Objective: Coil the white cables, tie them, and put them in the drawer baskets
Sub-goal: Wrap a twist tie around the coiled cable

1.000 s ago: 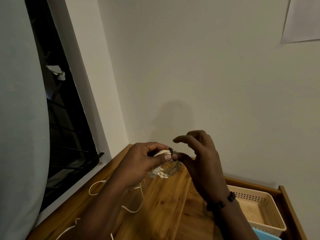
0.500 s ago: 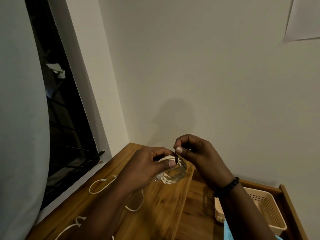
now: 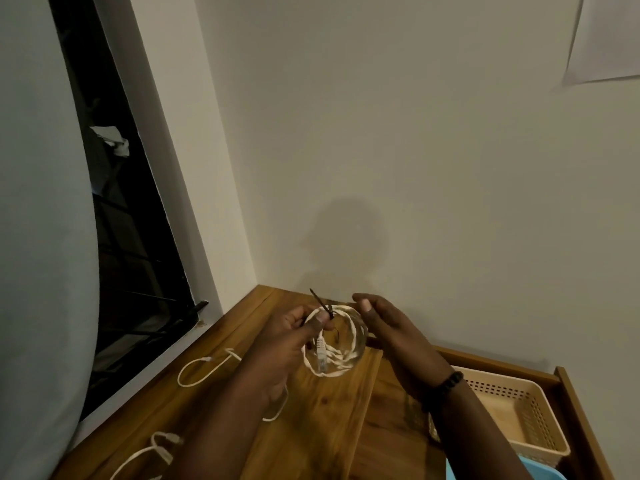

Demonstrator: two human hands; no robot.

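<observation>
My left hand (image 3: 294, 336) grips a coiled white cable (image 3: 341, 355) above the wooden top, thumb pressed on the coil where a thin dark twist tie (image 3: 323, 304) wraps it. The tie's ends stick up and out from the coil. A clear plug (image 3: 321, 358) hangs inside the loop. My right hand (image 3: 388, 327) hovers just right of the coil, fingers relaxed, holding nothing. A beige basket (image 3: 519, 414) sits in the open drawer at lower right, with a blue basket (image 3: 485, 471) at the bottom edge.
More loose white cable (image 3: 204, 372) lies on the wooden top (image 3: 346, 427) at left, and another cable end (image 3: 156, 452) near the bottom. A dark window (image 3: 131, 254) is at left, a plain wall behind. The drawer's wooden side (image 3: 581, 424) stands at right.
My right hand let go of the dark tie and drew slightly right, opening. The tie's ends now stand free on the coil, which the left hand still holds.
</observation>
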